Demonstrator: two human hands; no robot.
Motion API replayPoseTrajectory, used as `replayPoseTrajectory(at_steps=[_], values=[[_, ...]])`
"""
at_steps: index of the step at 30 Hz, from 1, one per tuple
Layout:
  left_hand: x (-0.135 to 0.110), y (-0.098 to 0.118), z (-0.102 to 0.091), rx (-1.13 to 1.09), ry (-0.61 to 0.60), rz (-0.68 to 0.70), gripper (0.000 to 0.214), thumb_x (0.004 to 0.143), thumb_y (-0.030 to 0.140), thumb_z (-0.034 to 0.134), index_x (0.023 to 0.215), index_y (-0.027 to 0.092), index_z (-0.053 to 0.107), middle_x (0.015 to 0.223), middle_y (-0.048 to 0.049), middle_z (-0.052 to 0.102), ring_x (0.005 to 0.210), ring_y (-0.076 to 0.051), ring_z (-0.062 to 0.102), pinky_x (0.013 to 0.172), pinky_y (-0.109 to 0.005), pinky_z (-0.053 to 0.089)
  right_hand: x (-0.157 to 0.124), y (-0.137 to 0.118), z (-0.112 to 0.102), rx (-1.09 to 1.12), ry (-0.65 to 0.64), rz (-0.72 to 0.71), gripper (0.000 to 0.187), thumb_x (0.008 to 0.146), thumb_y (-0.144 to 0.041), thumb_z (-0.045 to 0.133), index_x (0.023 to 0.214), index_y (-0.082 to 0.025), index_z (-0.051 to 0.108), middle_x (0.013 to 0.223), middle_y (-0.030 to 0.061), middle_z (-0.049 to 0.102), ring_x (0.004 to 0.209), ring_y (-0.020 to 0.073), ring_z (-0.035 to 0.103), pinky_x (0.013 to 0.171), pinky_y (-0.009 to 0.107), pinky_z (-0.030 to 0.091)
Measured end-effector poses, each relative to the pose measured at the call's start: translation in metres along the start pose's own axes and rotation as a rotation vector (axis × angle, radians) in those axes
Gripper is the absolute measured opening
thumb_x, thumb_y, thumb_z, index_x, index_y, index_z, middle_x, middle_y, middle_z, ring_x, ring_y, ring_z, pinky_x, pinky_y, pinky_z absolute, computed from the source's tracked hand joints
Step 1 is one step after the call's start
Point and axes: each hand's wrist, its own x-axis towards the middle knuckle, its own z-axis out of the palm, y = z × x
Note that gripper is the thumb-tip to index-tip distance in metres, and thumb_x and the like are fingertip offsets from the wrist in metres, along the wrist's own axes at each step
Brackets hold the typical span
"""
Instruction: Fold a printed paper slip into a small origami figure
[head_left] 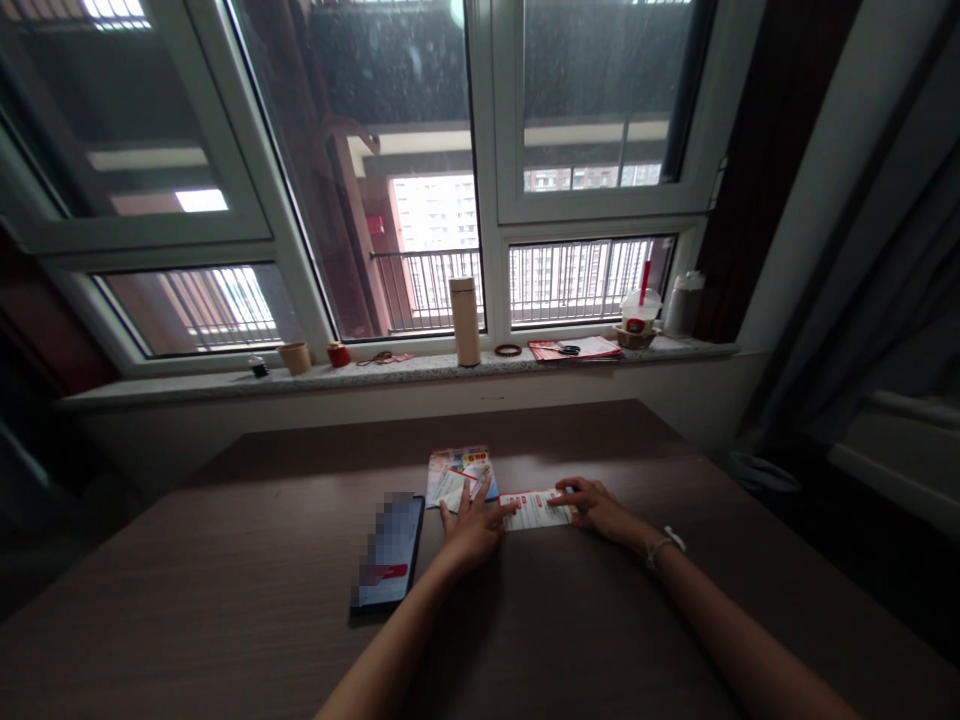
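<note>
One phone (391, 560), one paper slip (534, 513), white, red-printed, touched by left hand (472, 530), spread wide, and right hand (596, 510), loosely parted.

subject: the person's two arms, viewed from the head camera. left hand (474, 528): bare, fingers slim. left forearm (401, 635): uncovered along its visible length, slender, tapering toward the wrist, cut off by the lower edge of the view. right hand (598, 512): bare, of similar build. right forearm (739, 615): likewise uncovered and tapering, also cut off below. item worn: one thin bracelet (658, 550), white or off-white, around the right wrist. a pale, bow-like tuft (674, 538) projects from the bracelet; whether knot, bow or charm cannot be determined. bracelet material: too small to tell. fingernails: too small and dim to assess.
</note>
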Motion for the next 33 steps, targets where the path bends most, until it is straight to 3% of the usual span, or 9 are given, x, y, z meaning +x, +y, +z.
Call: replayPoseTrajectory(at_steps=[12, 18, 23, 29, 33], values=[[0.003, -0.006, 0.002, 0.011, -0.001, 0.004, 0.046, 0.085, 0.031, 0.05, 0.128, 0.048, 0.052, 0.159, 0.0056, 0.013, 0.145, -0.035, -0.002, 0.103, -0.072, -0.007, 0.004, 0.015, -0.006, 0.124, -0.046, -0.056, 0.047, 0.07, -0.02, 0.056, 0.115, -0.028, 0.067, 0.137, 0.0056, 0.05, 0.126, 0.027, 0.043, 0.11, 0.043, 0.03], [-0.001, -0.005, 0.008, 0.006, 0.128, 0.034, 0.042, 0.083, 0.032, 0.052, 0.124, 0.044, 0.056, 0.157, 0.0029, 0.022, 0.145, -0.034, 0.006, 0.104, -0.072, -0.006, 0.001, 0.012, -0.004, 0.124, 0.004, -0.056, 0.046, 0.069, -0.017, 0.056, 0.112, -0.028, 0.068, 0.134, 0.0051, 0.052, 0.125, 0.0263, 0.045, 0.109, 0.044, 0.031], [-0.003, -0.001, 0.013, 0.028, 0.242, 0.119, 0.034, 0.082, 0.035, 0.055, 0.116, 0.04, 0.061, 0.152, 0.0029, 0.035, 0.144, -0.032, 0.015, 0.104, -0.071, -0.013, -0.004, 0.007, 0.0, 0.087, 0.081, -0.085, 0.038, 0.072, -0.026, 0.064, 0.109, -0.029, 0.069, 0.131, 0.0053, 0.054, 0.122, 0.0269, 0.045, 0.107, 0.046, 0.031], [-0.002, -0.002, 0.014, -0.034, 0.199, 0.184, 0.034, 0.083, 0.044, 0.058, 0.117, 0.04, 0.06, 0.143, 0.0048, 0.049, 0.141, -0.031, 0.022, 0.102, -0.072, -0.017, -0.006, 0.005, 0.001, 0.086, 0.118, -0.117, 0.036, 0.07, -0.033, 0.073, 0.106, -0.028, 0.07, 0.129, 0.0061, 0.057, 0.12, 0.0278, 0.046, 0.106, 0.048, 0.031], [-0.002, -0.003, 0.013, -0.045, 0.179, 0.183, 0.035, 0.084, 0.043, 0.057, 0.118, 0.039, 0.059, 0.142, 0.0038, 0.049, 0.142, -0.03, 0.022, 0.102, -0.071, -0.017, -0.007, 0.003, -0.002, 0.105, 0.106, -0.141, 0.032, 0.072, -0.034, 0.072, 0.104, -0.028, 0.071, 0.122, 0.005, 0.062, 0.117, 0.026, 0.048, 0.105, 0.046, 0.032]])
